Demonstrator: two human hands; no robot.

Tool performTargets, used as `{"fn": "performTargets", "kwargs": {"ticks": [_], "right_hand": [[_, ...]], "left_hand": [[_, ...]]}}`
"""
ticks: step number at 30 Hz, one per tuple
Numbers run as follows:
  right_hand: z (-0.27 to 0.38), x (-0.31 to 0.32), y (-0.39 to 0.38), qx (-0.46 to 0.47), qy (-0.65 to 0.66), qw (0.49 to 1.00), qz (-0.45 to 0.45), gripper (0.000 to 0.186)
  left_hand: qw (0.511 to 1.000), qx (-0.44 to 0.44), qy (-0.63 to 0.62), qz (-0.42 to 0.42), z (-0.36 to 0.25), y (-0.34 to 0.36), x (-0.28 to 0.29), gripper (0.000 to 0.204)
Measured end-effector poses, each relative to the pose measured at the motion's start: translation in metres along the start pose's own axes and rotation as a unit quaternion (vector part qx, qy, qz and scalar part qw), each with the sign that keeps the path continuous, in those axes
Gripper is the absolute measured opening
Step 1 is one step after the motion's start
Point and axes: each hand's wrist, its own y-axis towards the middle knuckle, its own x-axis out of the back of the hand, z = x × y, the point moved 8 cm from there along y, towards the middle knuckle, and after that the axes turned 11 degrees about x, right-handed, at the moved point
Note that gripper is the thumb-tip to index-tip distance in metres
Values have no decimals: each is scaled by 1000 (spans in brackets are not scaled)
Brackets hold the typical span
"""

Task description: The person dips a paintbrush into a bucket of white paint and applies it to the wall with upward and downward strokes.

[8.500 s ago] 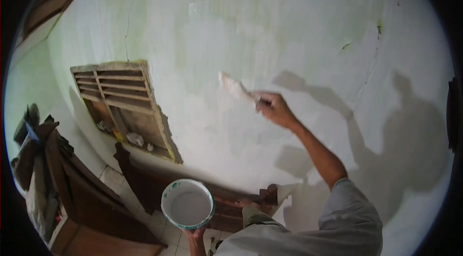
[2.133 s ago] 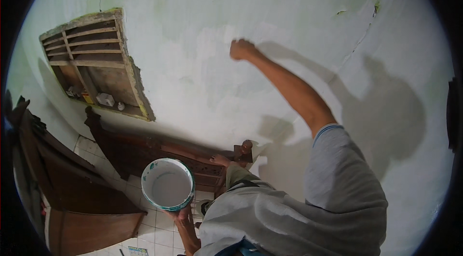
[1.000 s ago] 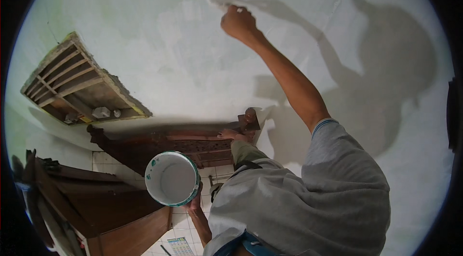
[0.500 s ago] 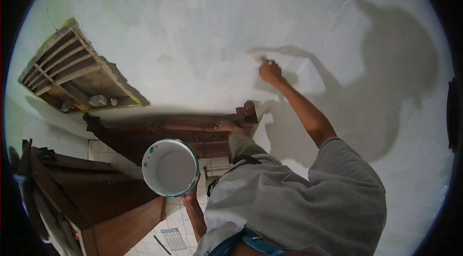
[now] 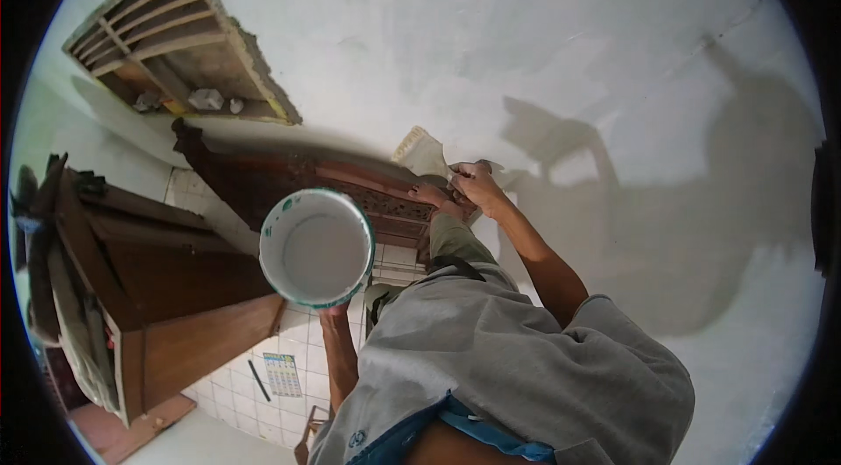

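Note:
My right hand (image 5: pixel 475 184) grips a wide paintbrush (image 5: pixel 420 154) with pale, paint-coated bristles, low against the white-and-pale-green wall (image 5: pixel 561 35), just above a dark carved wooden bed board (image 5: pixel 263 176). My left hand (image 5: pixel 335 312), mostly hidden, is closed under a white bucket (image 5: pixel 315 250) with green smears round its rim and pale grey paint inside, held out beside my body. My bare foot (image 5: pixel 427 195) rests on the top of the bed board, just left of the brush hand.
A rough-edged slatted opening (image 5: pixel 158 35) holds small objects on its sill. A wooden cabinet (image 5: pixel 197 347) with items draped over it stands at left. On the tiled floor (image 5: pixel 232 404) lie a printed sheet (image 5: pixel 282 373) and a thin dark strip (image 5: pixel 258 382).
My right hand has come down from high on the wall to beside the bed board, brush still gripped. The bucket sits higher in the picture, and the view has shifted.

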Motion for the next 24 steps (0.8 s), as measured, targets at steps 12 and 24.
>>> {"fn": "performTargets", "kwargs": {"ticks": [12, 24], "right_hand": [[180, -44, -56, 250, -280, 920, 110, 31], [200, -207, -109, 570, -561, 522, 297, 18]], "left_hand": [[989, -127, 76, -3, -19, -14, -34, 64], [982, -137, 131, -22, -24, -7, -31, 70]]}}
